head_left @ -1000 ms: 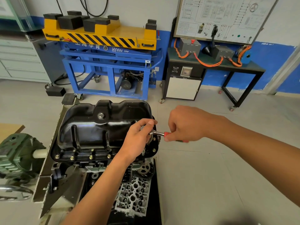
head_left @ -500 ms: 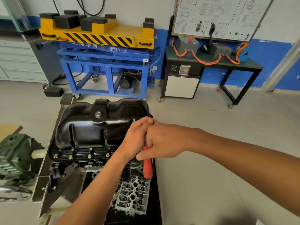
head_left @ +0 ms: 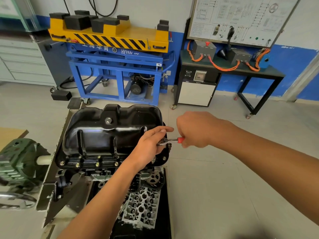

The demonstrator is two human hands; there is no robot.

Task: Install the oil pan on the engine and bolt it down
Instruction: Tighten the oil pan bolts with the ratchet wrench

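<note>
Gripping ratchet (head_left: 172, 140) at oil pan (head_left: 110, 135): left hand (head_left: 150, 150), right hand (head_left: 195, 130); grey floor (head_left: 224, 187) below.

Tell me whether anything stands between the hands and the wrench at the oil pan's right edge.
Nothing visible does. The right hand holds the wrench by its red handle, and the left hand holds its head at the edge of the oil pan.

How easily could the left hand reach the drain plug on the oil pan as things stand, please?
Probably easily, yes: the left hand holds the ratchet by its head at the right edge of the oil pan, and only bare pan lies between it and the drain plug. It must release the ratchet first.
</note>
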